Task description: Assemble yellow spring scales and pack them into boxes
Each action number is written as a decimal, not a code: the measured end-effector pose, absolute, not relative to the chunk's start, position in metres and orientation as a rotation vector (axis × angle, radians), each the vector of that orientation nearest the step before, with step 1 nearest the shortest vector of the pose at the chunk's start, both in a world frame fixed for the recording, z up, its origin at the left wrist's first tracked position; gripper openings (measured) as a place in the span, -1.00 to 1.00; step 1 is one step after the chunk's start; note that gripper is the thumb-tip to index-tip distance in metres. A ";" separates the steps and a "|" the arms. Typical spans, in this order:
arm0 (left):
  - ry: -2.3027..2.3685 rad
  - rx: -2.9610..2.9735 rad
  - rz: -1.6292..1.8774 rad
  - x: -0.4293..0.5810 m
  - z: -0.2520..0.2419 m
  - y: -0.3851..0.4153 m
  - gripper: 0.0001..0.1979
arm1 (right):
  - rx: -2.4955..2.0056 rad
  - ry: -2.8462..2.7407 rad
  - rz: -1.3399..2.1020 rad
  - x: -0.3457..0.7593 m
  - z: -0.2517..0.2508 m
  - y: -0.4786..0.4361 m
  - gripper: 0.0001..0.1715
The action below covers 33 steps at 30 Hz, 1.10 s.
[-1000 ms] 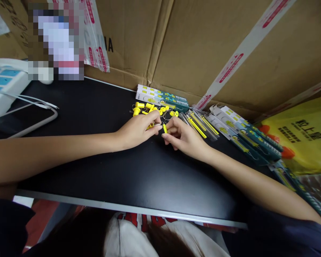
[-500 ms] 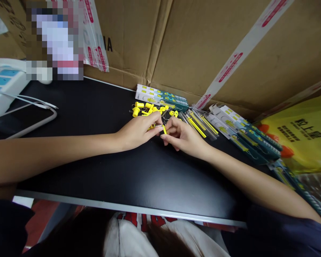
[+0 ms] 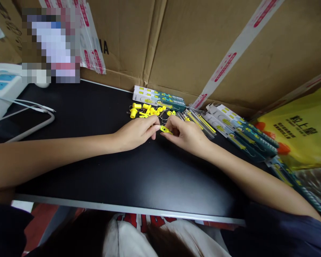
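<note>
Thumb and fingers of my right hand (image 3: 186,132) are closed on a small yellow plastic piece (image 3: 164,129) with holes in it. My left hand (image 3: 137,132) is pinched closed at the left end of that piece; whatever lies between its fingertips is too small to make out. Just behind the hands is a pile of yellow plastic caps and parts (image 3: 133,113), with thin springs and metal hooks among them. Clear tubes with yellow strips (image 3: 207,123) lie beyond my right hand.
A printed spring-scale box (image 3: 159,98) lies against the cardboard carton (image 3: 123,39). More such boxes (image 3: 238,128) are stacked on the right, near a yellow plastic bag (image 3: 294,128). At the left are a white power strip (image 3: 5,84) and cables on the black table (image 3: 139,178).
The yellow piece has turned from upright to nearly flat, showing its holes. The metal piece seen at my left fingertips is no longer visible. The view has shifted slightly.
</note>
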<state>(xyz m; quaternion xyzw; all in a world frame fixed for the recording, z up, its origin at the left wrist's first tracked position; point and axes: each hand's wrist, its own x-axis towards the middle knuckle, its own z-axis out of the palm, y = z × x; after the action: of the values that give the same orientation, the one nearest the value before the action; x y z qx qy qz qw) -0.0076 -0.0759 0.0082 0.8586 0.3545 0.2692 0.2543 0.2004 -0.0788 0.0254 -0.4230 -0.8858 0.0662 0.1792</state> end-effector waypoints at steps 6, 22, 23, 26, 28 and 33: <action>0.945 2.362 0.676 -0.010 0.008 -0.073 -0.72 | -1.229 -2.588 -0.005 0.203 0.029 -0.075 -0.85; 0.951 2.382 0.668 -0.011 0.008 -0.078 -0.73 | -1.076 -2.523 0.359 0.203 0.028 -0.074 -0.78; 0.979 2.400 0.678 -0.011 0.008 -0.079 -0.75 | -1.088 -2.527 0.302 0.202 0.027 -0.074 -0.79; 1.067 2.490 0.652 -0.010 0.008 -0.081 -0.79 | -1.133 -2.568 0.021 0.201 0.024 -0.078 -0.83; 1.093 2.540 0.614 -0.010 0.009 -0.081 -0.77 | -1.142 -2.584 -0.116 0.201 0.024 -0.080 -0.85; 1.141 2.651 0.555 -0.009 0.010 -0.081 -0.73 | -1.146 -2.534 0.174 0.201 0.025 -0.074 -0.77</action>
<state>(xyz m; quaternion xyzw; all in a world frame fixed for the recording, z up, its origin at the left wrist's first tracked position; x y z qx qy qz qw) -0.0088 -0.0813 0.0099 0.8974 0.3861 0.1879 0.1012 0.2012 -0.0742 0.0250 -0.4048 -0.8951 0.0615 0.1766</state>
